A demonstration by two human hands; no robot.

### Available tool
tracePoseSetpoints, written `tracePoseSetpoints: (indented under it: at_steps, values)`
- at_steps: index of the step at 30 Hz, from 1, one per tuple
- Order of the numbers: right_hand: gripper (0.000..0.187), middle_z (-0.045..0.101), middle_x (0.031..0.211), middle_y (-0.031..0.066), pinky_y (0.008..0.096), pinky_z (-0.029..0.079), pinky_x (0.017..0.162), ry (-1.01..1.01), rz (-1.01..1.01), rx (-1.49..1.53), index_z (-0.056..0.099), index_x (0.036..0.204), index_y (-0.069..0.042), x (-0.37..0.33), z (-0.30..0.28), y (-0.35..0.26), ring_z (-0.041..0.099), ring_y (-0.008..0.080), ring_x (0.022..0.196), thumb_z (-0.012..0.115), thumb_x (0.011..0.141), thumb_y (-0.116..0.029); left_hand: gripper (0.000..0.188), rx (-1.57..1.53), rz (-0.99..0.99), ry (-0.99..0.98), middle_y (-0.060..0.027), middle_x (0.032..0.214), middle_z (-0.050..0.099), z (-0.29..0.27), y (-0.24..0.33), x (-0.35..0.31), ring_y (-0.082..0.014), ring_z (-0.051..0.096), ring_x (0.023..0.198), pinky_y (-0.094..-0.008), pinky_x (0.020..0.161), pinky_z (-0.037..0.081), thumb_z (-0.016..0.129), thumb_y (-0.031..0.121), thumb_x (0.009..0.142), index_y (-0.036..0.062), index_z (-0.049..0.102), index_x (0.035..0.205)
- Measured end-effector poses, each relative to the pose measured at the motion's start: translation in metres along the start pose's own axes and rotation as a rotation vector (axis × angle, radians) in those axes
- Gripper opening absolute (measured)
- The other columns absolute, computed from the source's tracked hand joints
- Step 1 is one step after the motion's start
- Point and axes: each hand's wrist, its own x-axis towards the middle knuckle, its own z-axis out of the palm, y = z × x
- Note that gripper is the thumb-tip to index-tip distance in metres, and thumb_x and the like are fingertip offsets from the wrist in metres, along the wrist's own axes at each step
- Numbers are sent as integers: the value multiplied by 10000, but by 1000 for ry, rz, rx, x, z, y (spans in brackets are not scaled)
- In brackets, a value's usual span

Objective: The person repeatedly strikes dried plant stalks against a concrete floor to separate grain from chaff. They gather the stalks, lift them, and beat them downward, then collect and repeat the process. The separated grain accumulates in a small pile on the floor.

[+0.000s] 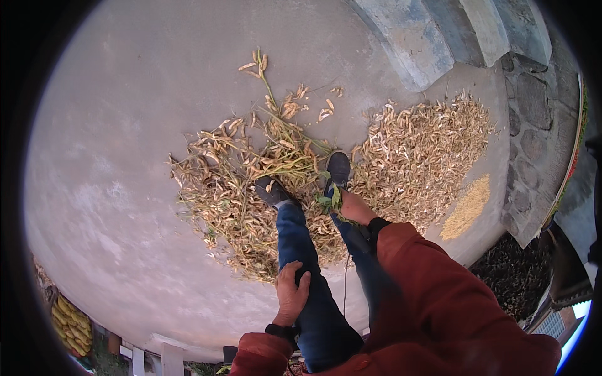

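Observation:
My right hand (356,208) is closed around a green leafy sprig (334,199), held low beside my right shoe (338,168). The hand hides part of the sprig. My left hand (291,293) rests against my left trouser leg (293,238), fingers loosely bent with the thumb apart and nothing in them. Around my feet spreads a heap of dry bean pods and stalks (216,169). One longer stalk with pods (266,81) sticks out from its far side.
A wide bed of dry pods (433,138) covers the concrete floor (119,125) to the right, beside a small patch of pale yellow grains (467,207). Concrete steps (407,37) rise at the far right, next to a stone wall (533,144). Yellow corn cobs (71,326) are stacked at the lower left.

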Motion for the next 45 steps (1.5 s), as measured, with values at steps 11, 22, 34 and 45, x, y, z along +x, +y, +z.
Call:
tracePoseSetpoints:
  at_steps: [11, 22, 34, 45]
  values:
    - [337, 584, 771, 231, 465, 421, 650, 33, 21, 49, 491, 1095, -1, 124, 76, 67, 536, 421, 723, 510, 771, -96, 262, -160, -87, -56, -147, 974, 595, -18, -2, 6, -368, 527, 1014, -414, 887, 397, 615, 71, 731, 22, 541, 978]
    - [168, 523, 710, 211, 495, 384, 626, -111, -22, -93, 542, 694, 34, 109, 68, 93, 494, 395, 674, 523, 746, -125, 236, -115, -42, -56, -146, 951, 591, -22, 2, 11, -364, 531, 1000, -406, 873, 393, 600, 62, 738, 18, 544, 963]
    - [255, 587, 844, 259, 404, 441, 694, 25, 149, 183, 575, 934, 24, -62, -100, 66, 544, 419, 803, 542, 751, -150, 243, -179, -80, -2, -152, 893, 619, -12, 5, 8, -249, 598, 829, -318, 745, 462, 594, 158, 796, 1, 585, 980]
    - [193, 581, 783, 53, 304, 431, 639, 3, 140, 668, 567, 864, 16, -238, -172, -22, 510, 145, 700, 619, 734, -117, 230, -599, -189, 224, -18, 878, 578, -102, 43, -68, -110, 521, 800, -248, 698, 408, 552, 174, 824, 13, 586, 984]
